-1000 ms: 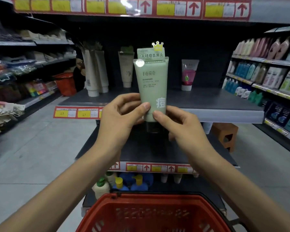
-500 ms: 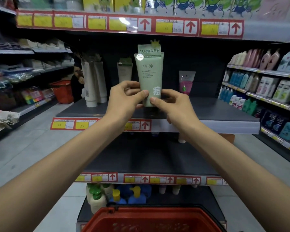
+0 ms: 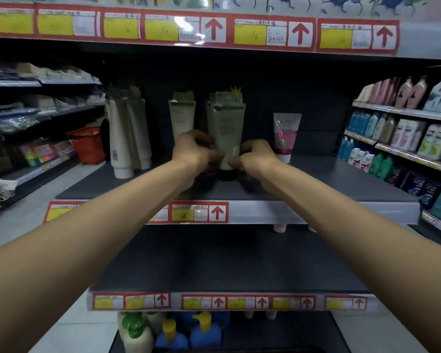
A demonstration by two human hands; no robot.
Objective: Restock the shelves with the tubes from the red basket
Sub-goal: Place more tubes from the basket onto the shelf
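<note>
The green tube (image 3: 226,133) is smooth plastic with a soft sheen. The shelf (image 3: 329,179) looks like matt, dark painted metal. Its price labels (image 3: 198,212) are paper behind shiny plastic. The pink tube (image 3: 286,135) is glossy plastic.

Overall light: dim, bluish, brightest on the pale floor (image 3: 15,230) at left.
Glare: white reflection on the upper price strip (image 3: 186,22).
Shadows: deep black across the back panel (image 3: 290,98); dark patch on the middle shelf (image 3: 329,179) below the green tube (image 3: 227,131).
Blur: smeared fingers (image 3: 236,162) and tube print, unreadable.
Edges: bowed side shelving (image 3: 402,112), curved lines.
</note>
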